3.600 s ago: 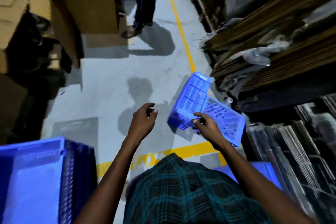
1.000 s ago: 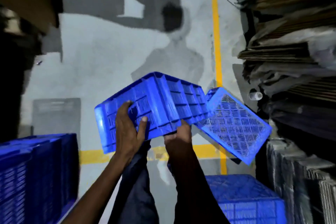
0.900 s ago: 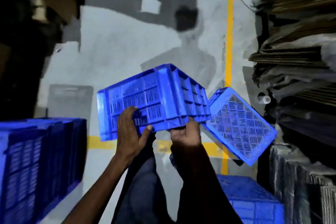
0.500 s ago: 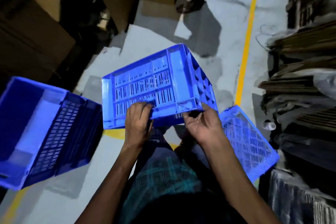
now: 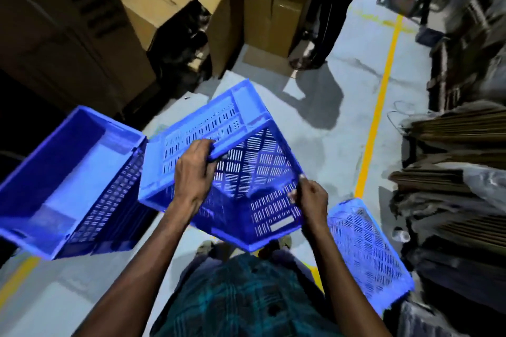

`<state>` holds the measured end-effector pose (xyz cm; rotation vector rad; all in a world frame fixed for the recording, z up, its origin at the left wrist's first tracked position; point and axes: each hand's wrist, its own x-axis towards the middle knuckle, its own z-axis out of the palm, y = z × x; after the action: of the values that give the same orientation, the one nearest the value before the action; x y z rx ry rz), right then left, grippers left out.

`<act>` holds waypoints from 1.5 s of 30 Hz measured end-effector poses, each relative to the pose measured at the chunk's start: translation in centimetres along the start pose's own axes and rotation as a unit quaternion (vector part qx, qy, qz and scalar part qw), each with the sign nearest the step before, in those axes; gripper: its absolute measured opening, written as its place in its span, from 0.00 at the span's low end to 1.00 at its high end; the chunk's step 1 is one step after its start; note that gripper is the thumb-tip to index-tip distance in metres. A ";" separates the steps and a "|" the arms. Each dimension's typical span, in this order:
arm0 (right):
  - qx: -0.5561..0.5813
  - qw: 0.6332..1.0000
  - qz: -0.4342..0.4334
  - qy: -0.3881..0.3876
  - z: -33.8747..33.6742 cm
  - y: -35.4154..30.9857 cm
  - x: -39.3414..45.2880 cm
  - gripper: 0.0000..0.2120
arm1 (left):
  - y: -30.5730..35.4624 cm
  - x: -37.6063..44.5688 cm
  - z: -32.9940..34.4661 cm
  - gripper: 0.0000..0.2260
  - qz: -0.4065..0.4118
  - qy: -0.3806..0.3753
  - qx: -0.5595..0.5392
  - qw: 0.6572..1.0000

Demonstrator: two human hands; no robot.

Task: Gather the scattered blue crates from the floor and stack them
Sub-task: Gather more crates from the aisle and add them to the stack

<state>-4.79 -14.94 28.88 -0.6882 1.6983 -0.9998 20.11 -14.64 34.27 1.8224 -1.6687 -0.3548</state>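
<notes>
I hold a blue slatted crate [image 5: 246, 161] in the air in front of my chest, tilted so its open inside faces me. My left hand [image 5: 193, 172] grips its upper rim. My right hand [image 5: 309, 195] grips the rim at the right corner. To the left stands a stack of blue crates [image 5: 63, 178], the top one open and empty, close to the held crate's left edge. Another blue crate [image 5: 367, 252] leans on its side on the floor at the lower right, its slatted base showing.
Cardboard boxes [image 5: 175, 0] rise at the back and left. A standing person's legs [image 5: 320, 19] are at the top centre. Piles of flattened cardboard [image 5: 454, 150] line the right side. A yellow floor line [image 5: 375, 117] runs along the grey aisle.
I have picked the crate up off the floor, lifted it and turned it over so its opening faces me. My view has swung left toward the crate stack.
</notes>
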 end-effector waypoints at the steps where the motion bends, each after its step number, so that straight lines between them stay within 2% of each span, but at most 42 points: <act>1: -0.014 0.999 0.029 0.022 0.2 1.5 -0.4 0.16 | -0.5 -0.5 -0.6 0.12 -0.006 0.008 -0.005 1.000; 4: -0.035 0.990 0.126 0.044 1.3 6.4 -2.0 0.14 | -2.1 -2.5 -3.4 0.12 -0.025 0.045 -0.029 0.998; 6: -0.116 0.973 0.197 0.018 1.6 8.6 -2.8 0.07 | -2.5 -3.2 -5.7 0.13 -0.025 0.070 -0.045 0.996; 8: -0.177 0.953 0.244 0.005 2.5 10.2 -3.9 0.11 | -2.8 -3.4 -8.6 0.14 -0.024 0.097 -0.055 0.993; 10: -0.131 0.959 0.249 0.030 3.6 10.5 -4.8 0.21 | -2.9 -3.5 -11.5 0.13 -0.027 0.134 -0.055 0.989; 12: -0.089 0.967 0.238 0.032 4.7 9.9 -5.3 0.24 | -2.7 -3.7 -14.0 0.13 -0.029 0.166 -0.055 0.984; 16: 0.015 0.975 0.222 -0.024 6.9 8.0 -4.8 0.18 | -1.7 -5.0 -16.7 0.14 -0.045 0.211 -0.067 0.974; 19: 0.121 0.962 0.239 -0.047 7.7 6.7 -3.4 0.10 | -1.4 -5.8 -16.8 0.15 -0.064 0.243 -0.048 0.967; 22: 0.129 0.956 0.250 -0.087 7.8 6.3 -1.7 0.01 | -2.3 -6.5 -16.4 0.17 -0.105 0.282 -0.024 0.953; 24: 0.096 0.961 0.234 -0.115 7.3 6.3 -0.4 0.06 | -3.1 -6.9 -16.0 0.17 -0.153 0.300 -0.027 0.941; 28: 0.023 0.979 0.156 -0.132 7.0 4.0 2.5 0.03 | -5.0 -8.5 -14.9 0.19 -0.293 0.344 -0.046 0.891; 31: -0.034 0.985 0.079 -0.148 7.9 0.9 4.9 0.05 | -6.5 -10.6 -13.5 0.17 -0.356 0.374 -0.067 0.854; 34: -0.086 0.964 -0.043 -0.248 9.6 -1.6 6.0 0.08 | -7.6 -13.0 -12.3 0.14 -0.389 0.456 -0.107 0.793; 36: -0.132 0.945 -0.100 -0.283 11.3 -2.8 6.2 0.06 | -8.3 -14.4 -12.3 0.12 -0.404 0.497 -0.130 0.757; 39: -0.176 0.920 -0.138 -0.323 15.2 -4.4 5.4 0.15 | -10.1 -16.7 -13.0 0.11 -0.420 0.554 -0.167 0.700; 42: -0.196 0.894 -0.172 -0.365 20.4 -5.7 4.1 0.16 | -12.3 -18.8 -13.8 0.14 -0.449 0.603 -0.178 0.635; 45: -0.207 0.875 -0.189 -0.395 25.3 -6.5 2.6 0.15 | -14.6 -20.3 -14.4 0.13 -0.464 0.634 -0.201 0.585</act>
<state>18.16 -27.79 29.51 -1.5194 1.0480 -0.4647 36.89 8.71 31.99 1.6285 0.4036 0.1924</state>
